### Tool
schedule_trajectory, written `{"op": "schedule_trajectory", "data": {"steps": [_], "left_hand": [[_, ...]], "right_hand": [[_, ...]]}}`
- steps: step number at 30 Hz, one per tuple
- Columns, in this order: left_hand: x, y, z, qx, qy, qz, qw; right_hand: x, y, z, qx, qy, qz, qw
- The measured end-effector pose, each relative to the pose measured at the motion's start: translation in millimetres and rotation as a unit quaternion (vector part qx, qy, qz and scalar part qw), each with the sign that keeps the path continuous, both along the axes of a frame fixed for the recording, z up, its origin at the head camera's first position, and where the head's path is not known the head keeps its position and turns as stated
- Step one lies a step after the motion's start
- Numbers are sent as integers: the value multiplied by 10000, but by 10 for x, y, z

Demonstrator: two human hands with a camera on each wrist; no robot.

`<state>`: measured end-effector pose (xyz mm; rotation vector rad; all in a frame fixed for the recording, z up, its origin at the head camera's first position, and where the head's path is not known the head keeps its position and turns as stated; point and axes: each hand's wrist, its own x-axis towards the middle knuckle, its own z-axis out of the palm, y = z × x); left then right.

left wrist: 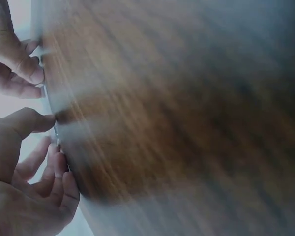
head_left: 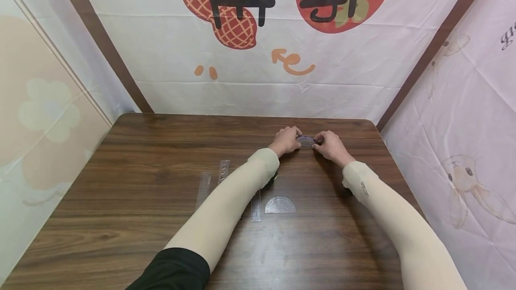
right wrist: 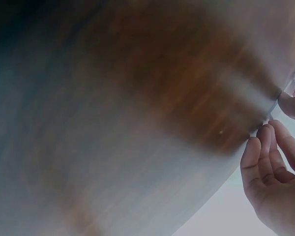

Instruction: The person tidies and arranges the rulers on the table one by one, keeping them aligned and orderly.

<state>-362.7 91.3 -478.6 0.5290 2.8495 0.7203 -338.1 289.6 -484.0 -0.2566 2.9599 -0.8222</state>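
Observation:
A clear protractor [head_left: 306, 142] is held near the far side of the wooden table, its curved edge facing away. My left hand [head_left: 286, 141] pinches its left end between thumb and fingers. At the other end, my right hand [head_left: 330, 146] pinches it the same way. From the left wrist view, both the left hand [left wrist: 32, 191] and the right hand [left wrist: 12, 61] appear at the thin protractor's edge. The right wrist view has the right hand [right wrist: 278, 179] at the frame's right side, with the protractor mostly hidden.
Another clear protractor [head_left: 281, 206] lies flat nearer me on the table [head_left: 121, 218]. Beside it is a clear ruler [head_left: 255, 209], partly under my left forearm. Two more clear strips, a ruler [head_left: 224, 170] and a wider one [head_left: 204, 187], lie further left. A printed curtain [head_left: 258, 97] hangs behind.

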Motion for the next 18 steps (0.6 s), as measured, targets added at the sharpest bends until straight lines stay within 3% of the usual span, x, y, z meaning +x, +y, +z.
{"op": "schedule_trajectory", "data": {"steps": [18], "left_hand": [[74,-122,89,563,-229,-208,9979]], "right_hand": [[45,-102,28,-535,-263,-250,9979]]}}
